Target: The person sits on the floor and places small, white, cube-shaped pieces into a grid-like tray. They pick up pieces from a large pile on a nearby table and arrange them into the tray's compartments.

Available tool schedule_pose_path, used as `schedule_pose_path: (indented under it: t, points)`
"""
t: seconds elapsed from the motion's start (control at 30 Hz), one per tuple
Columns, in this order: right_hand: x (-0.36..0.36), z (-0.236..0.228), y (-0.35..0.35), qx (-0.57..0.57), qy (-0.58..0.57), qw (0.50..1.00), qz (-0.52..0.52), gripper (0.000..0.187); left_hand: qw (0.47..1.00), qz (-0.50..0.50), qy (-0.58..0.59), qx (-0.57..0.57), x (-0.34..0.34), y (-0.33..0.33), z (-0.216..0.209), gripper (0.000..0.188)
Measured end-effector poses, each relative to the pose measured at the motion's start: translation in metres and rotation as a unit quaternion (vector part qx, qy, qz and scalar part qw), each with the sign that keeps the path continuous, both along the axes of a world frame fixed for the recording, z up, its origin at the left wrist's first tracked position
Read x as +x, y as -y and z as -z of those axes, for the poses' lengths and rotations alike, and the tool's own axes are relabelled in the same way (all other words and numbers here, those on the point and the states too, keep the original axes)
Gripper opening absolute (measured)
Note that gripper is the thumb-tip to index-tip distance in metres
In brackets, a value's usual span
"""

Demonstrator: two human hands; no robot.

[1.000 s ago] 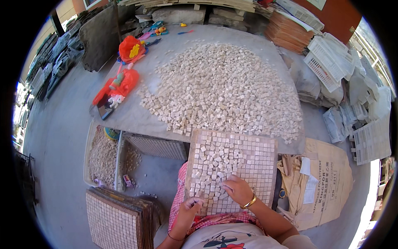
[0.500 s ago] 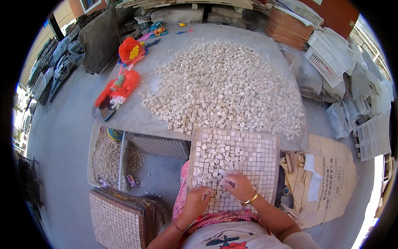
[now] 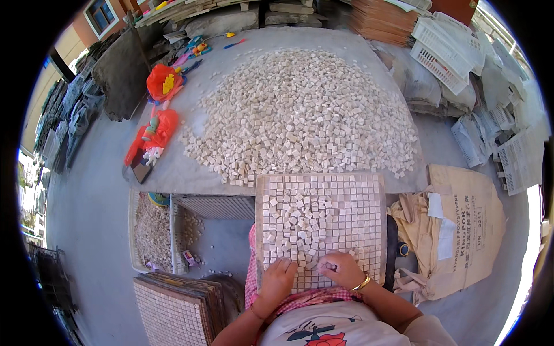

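A square mosaic board (image 3: 259, 230) rests on my lap, its upper edge against the table. Pale tiles sit in neat rows on its right side, while loose stone tiles (image 3: 300, 219) lie jumbled over its left and middle. My left hand (image 3: 278, 278) is low on the board's left part, fingers bent and drawn together; whatever they hold is hidden. Beside it, my right hand (image 3: 343, 270), with a gold bracelet on the wrist, pinches at a small tile near the board's lower middle. A few darker tiles show around its fingertips.
Ahead, a wide heap of stone cubes (image 3: 306, 109) covers the grey table (image 3: 167, 183). Red plastic bags (image 3: 164, 127), toys and a phone (image 3: 140, 171) lie at its left. Stacked mosaic boards (image 3: 170, 311) and a white crate (image 3: 172, 230) stand left; a paper sack (image 3: 461, 230) lies right.
My view has shifted a little, so the table and heap sit lower-angled and further left. Both hands have moved slightly down the board, the right one closer to its lower edge.
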State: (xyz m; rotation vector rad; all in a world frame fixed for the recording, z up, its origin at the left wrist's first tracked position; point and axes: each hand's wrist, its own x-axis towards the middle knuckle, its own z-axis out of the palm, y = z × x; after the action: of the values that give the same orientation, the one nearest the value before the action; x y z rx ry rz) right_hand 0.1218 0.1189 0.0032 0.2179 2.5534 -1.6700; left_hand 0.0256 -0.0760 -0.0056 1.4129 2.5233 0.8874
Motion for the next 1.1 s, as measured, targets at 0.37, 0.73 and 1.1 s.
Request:
schedule_pose_path:
  t: [0.37, 0.73, 1.1]
  points:
    - [-0.008, 0.01, 0.016, 0.236, -0.05, 0.97, -0.016, 0.021, 0.99, -0.101, 0.073, 0.065, 0.002, 0.01, 0.003, 0.007]
    - [0.007, -0.016, -0.016, -0.522, 0.079, 0.848, 0.033, 0.026, 0.996, -0.083, 0.021, -0.006, 0.017, 0.013, -0.001, 0.016]
    - [0.023, -0.007, -0.009, -0.483, 0.129, 0.864, 0.061, 0.019, 0.977, -0.161, 0.113, 0.08, 0.016, 0.022, -0.008, 0.019]
